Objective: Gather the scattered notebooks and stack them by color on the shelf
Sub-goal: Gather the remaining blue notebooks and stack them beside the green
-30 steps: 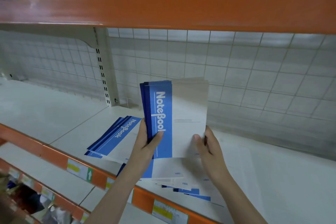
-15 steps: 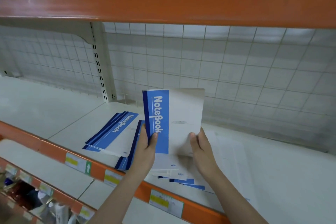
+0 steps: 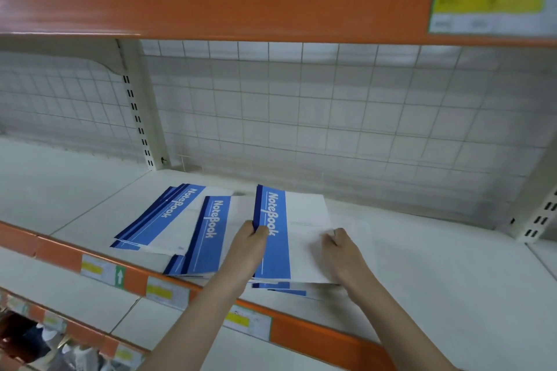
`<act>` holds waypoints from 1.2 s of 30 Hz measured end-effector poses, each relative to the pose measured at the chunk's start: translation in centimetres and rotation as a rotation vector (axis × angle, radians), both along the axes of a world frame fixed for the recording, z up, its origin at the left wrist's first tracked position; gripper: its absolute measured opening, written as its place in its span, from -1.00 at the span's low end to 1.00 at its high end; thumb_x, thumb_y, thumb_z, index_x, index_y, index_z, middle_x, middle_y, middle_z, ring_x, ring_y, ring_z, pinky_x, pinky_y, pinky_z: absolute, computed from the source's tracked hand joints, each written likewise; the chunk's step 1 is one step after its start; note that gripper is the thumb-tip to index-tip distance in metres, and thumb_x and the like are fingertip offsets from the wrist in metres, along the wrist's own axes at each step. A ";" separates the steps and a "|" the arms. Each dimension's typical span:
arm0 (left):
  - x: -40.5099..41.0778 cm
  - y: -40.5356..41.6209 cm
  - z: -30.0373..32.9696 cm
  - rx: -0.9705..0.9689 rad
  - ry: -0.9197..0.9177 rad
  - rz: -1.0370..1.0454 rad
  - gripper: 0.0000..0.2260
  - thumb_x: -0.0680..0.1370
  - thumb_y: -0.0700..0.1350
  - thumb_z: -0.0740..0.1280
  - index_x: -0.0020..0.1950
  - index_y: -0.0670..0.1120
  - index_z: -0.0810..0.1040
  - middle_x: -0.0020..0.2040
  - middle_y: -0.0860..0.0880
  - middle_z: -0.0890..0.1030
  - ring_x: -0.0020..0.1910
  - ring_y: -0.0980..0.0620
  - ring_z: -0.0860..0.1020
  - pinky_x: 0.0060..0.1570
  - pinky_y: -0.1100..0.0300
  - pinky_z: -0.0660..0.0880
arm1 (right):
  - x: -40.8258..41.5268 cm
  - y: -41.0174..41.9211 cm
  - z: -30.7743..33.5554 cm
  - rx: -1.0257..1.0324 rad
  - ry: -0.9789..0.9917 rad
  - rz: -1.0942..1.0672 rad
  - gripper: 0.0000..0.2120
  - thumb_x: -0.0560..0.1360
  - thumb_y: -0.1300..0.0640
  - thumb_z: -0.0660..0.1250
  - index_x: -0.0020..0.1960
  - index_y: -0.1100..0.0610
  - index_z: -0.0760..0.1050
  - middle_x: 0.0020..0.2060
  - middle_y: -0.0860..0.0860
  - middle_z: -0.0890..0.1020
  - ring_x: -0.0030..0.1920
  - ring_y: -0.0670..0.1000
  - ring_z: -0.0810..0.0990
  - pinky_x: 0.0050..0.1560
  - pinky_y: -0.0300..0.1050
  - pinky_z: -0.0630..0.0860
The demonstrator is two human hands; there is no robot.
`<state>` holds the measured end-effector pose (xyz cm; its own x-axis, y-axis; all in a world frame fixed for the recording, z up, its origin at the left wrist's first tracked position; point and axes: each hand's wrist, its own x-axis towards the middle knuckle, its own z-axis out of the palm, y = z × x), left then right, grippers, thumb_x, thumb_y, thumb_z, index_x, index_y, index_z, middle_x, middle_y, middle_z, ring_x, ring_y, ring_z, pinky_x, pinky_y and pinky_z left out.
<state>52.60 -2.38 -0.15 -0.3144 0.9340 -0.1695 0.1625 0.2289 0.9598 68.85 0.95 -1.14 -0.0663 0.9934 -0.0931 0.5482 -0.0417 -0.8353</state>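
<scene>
Both hands hold a bundle of blue-and-white notebooks [image 3: 289, 238] low over the white shelf [image 3: 437, 274], near its orange front edge. The left hand [image 3: 251, 242] grips the blue spine side, thumb curled over the cover; the right hand [image 3: 339, 250] pinches the white right edge. Two more notebook piles [image 3: 168, 217] lie fanned on the shelf just left.

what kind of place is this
Most likely a shop aisle, perhaps stationery: metal display shelving with orange front rails, price label strips along the edges, a wire grid back panel, and identical blue NoteBook notebooks laid out as stock.
</scene>
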 end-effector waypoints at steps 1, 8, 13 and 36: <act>0.8 0.0 -0.2 -0.010 -0.004 0.000 -0.85 0.64 -0.06 0.11 -0.11 0.00 0.38 -0.10 -0.11 0.53 -0.13 -0.08 0.53 -0.17 0.11 0.43 | 0.8 -0.2 0.1 -0.011 0.004 -0.013 -0.79 0.62 0.11 0.00 0.10 0.20 0.33 -0.08 0.03 0.47 -0.21 -0.07 0.44 -0.29 -0.22 0.32; 5.8 0.1 -0.6 -0.038 -0.035 -0.040 -0.81 0.66 -0.04 0.10 0.10 -0.09 0.44 -0.01 -0.10 0.60 -0.04 -0.07 0.60 -0.12 0.12 0.50 | 6.4 -1.2 0.5 -0.013 0.013 -0.059 -0.83 0.62 0.13 0.00 0.00 0.18 0.31 -0.22 -0.01 0.41 -0.29 -0.06 0.40 -0.42 -0.23 0.30; 9.5 -0.5 -0.4 -0.024 -0.056 -0.033 -0.84 0.65 -0.07 0.12 0.04 -0.08 0.46 -0.06 -0.04 0.61 -0.12 0.00 0.60 -0.20 0.17 0.51 | 10.2 -2.0 0.7 -0.027 0.040 -0.081 -0.83 0.62 0.12 0.00 0.00 0.18 0.31 -0.20 0.01 0.43 -0.29 -0.04 0.42 -0.51 -0.25 0.30; 38.6 -1.5 0.5 -0.047 -0.166 -0.230 -0.85 0.66 -0.04 0.10 -0.07 0.04 0.40 -0.08 0.05 0.59 -0.14 0.08 0.60 -0.31 0.21 0.47 | 39.4 -5.8 1.9 -0.056 0.088 -0.293 -0.79 0.60 0.18 0.02 -0.22 0.14 0.18 -0.28 0.03 0.33 -0.37 -0.02 0.27 -0.66 -0.39 0.19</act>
